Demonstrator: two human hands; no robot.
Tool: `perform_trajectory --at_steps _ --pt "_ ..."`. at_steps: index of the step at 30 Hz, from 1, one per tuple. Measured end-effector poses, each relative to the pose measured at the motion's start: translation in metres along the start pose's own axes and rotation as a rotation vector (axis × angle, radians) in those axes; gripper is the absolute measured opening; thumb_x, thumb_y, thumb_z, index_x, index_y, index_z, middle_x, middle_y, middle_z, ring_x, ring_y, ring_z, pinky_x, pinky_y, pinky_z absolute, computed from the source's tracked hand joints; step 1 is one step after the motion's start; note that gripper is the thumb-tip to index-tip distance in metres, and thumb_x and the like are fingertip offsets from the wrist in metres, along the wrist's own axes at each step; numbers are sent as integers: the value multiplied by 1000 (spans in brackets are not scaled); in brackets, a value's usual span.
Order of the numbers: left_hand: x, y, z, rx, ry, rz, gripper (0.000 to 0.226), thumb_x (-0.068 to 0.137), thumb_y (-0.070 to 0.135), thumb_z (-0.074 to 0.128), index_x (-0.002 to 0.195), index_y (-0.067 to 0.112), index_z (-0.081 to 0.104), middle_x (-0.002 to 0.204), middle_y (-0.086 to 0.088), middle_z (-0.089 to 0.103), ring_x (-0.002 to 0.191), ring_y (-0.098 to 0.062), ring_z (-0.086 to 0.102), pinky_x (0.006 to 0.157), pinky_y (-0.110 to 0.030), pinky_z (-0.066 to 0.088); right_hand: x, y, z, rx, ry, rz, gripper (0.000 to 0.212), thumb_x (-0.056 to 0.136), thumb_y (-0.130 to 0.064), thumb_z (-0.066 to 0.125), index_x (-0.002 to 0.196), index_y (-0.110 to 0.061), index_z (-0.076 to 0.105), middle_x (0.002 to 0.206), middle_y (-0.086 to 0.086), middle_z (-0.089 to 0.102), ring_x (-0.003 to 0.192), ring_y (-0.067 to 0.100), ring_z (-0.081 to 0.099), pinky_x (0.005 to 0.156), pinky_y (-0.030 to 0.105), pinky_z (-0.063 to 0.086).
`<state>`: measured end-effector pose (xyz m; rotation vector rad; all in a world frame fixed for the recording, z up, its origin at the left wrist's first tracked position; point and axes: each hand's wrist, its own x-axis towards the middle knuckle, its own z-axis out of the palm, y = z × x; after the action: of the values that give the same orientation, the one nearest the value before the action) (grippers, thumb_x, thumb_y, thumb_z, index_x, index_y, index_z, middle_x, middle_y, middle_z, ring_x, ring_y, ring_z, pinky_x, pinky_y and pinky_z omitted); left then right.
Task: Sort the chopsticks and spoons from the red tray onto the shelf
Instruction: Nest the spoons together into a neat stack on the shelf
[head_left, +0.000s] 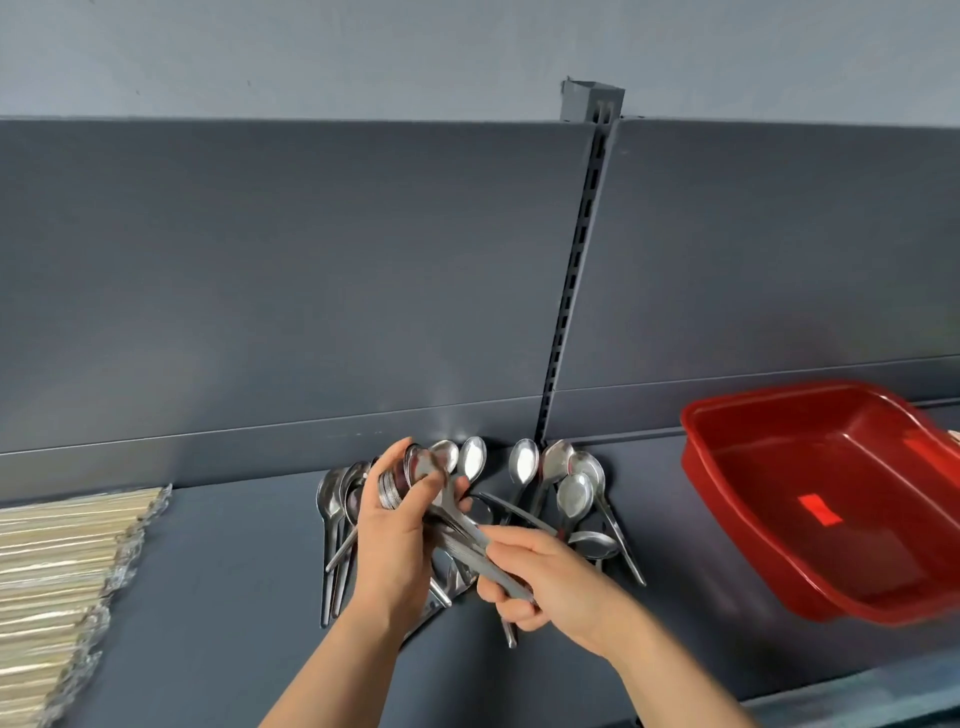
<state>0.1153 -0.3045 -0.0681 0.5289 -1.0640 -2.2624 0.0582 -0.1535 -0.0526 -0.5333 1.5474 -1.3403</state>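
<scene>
My left hand (395, 535) grips a nested stack of steel spoons (402, 483) at the bowl end, above the dark grey shelf (223, 597). My right hand (540, 577) holds the handle end of the same stack. More loose spoons (574, 496) lie on the shelf behind and beside my hands, several with their bowls leaning on the back panel. Wrapped chopsticks (57, 577) lie stacked at the shelf's left. The red tray (727, 499) sits at the right, tilted over the shelf edge, with nothing visible inside.
A slotted upright post (576, 270) splits the grey back panel in two. The shelf's front edge (857, 680) runs along the lower right. Bare shelf surface lies between the chopsticks and the spoons.
</scene>
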Motion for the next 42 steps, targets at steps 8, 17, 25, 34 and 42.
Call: perform_trajectory --at_steps 8,17,25,34,42 --pt "14 -12 7 137 7 10 15 89 17 64 77 21 55 62 -1 58 53 -12 56 53 -28 51 -11 -5 -9 -85 -96 -80 19 104 -11 37 107 -3 54 88 16 62 59 17 56 51 24 43" --pt "20 -39 8 165 -10 -106 9 88 14 65 90 22 62 69 -7 61 57 -19 60 52 -31 48 -3 3 -57 -271 240 -8 26 97 -34 51 91 -17 69 89 4 73 72 13 66 72 32 55" --pt "19 -49 14 272 -100 -266 29 68 35 78 91 20 69 85 -11 69 73 -28 68 52 -32 51 18 16 -117 -889 817 253 50 76 -53 65 57 -13 43 59 -1 52 57 24 48 50 31 34" --pt "23 -53 20 313 -66 -301 30 75 18 74 102 12 63 86 -16 69 71 -29 70 51 -33 53 43 12 -132 -652 805 173 49 82 -26 66 47 -13 34 49 0 29 50 18 25 49 31 21" --pt "27 -41 33 240 -129 -344 43 64 6 80 102 2 60 85 -20 69 74 -31 71 58 -36 58 28 -31 -120 -380 481 -86 32 83 -24 71 55 -15 59 42 -8 52 37 5 42 38 17 30"
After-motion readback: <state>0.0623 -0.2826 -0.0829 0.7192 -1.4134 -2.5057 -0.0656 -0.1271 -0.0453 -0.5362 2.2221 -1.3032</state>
